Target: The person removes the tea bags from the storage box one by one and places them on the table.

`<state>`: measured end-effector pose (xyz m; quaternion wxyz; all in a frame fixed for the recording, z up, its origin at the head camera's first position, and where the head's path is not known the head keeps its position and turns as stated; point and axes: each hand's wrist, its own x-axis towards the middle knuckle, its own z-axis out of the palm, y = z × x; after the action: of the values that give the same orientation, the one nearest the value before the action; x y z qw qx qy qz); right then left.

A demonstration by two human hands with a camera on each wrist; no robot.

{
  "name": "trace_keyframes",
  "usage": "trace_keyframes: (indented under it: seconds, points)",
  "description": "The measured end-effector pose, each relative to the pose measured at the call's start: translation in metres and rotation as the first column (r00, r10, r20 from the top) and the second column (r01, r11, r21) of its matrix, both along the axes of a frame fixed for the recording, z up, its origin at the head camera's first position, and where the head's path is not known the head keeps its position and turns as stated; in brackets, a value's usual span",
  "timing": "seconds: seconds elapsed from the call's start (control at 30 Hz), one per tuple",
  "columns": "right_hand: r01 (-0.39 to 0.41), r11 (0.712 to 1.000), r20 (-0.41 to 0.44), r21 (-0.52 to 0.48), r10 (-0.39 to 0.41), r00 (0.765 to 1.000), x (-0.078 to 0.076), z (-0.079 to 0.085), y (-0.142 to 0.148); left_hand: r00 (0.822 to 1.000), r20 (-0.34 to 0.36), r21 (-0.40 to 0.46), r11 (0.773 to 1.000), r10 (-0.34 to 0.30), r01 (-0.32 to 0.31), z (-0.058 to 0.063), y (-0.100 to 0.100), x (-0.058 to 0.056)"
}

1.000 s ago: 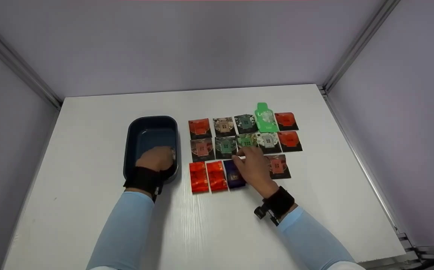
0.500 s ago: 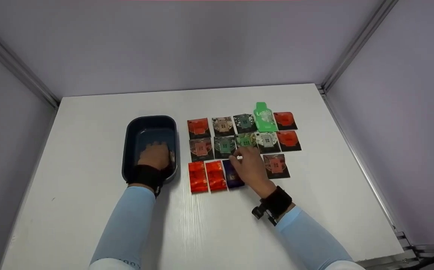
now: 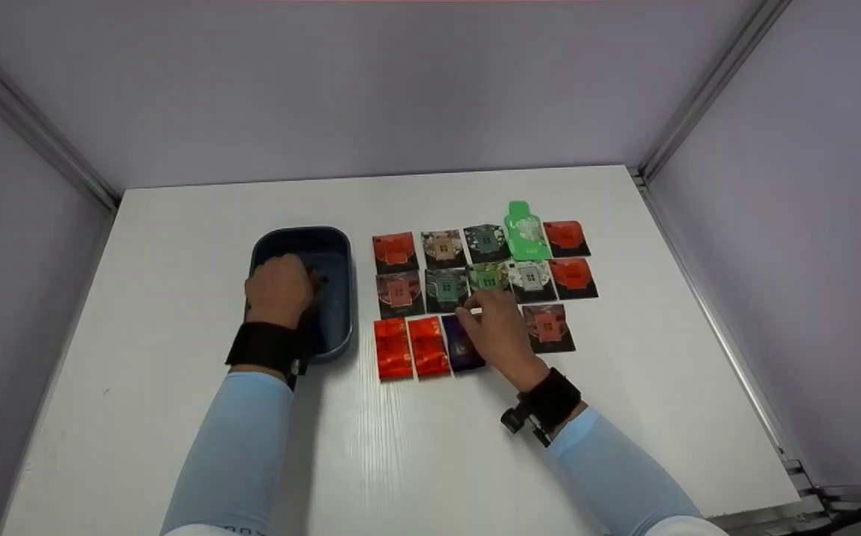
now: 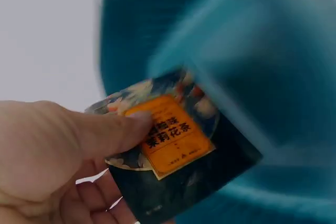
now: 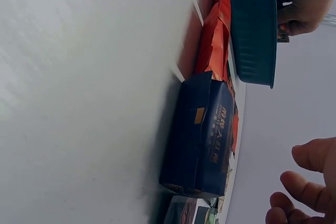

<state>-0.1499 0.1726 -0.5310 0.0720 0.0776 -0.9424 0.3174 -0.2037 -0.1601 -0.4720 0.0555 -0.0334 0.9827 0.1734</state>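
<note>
My left hand [image 3: 280,289] is over the left side of the dark blue tub [image 3: 346,298]. In the left wrist view, its thumb lies across a dark square tea sachet [image 4: 181,169] with an orange label, the fingers beneath it. My right hand [image 3: 501,335] hovers with relaxed fingers at the front row of packets. Near it is a dark blue foil packet [image 5: 202,135], partly covered by the hand in the head view. In the right wrist view, the right hand's fingertips are apart and nothing shows between them.
Two red foil packets [image 3: 429,348] lie left of the blue one. Behind them are two rows of square tea sachets [image 3: 445,290], several in each. A green bottle-shaped pouch [image 3: 527,234] lies in the back row. One reddish sachet [image 3: 548,327] is right of my right hand.
My left hand, earlier reaching down inside the tub, has risen and shifted left, carrying a tea sachet. My right hand stays nearly where it was.
</note>
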Motion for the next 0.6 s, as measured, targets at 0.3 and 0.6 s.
trace_keyframes:
  seconds: [0.3, 0.6]
  points:
    - [-0.035, 0.999, -0.006, -0.031, 0.035, 0.999, -0.002, 0.009, -0.008, 0.986, -0.132, 0.345, 0.937, 0.105, -0.053, 0.028, 0.011, 0.018]
    - [-0.111, 0.968, 0.023, -0.225, 0.12, 0.993, 0.001, 0.016, -0.023, 0.989, -0.127, 0.483, 0.875, 0.077, -0.006, 0.02, 0.05, 0.046]
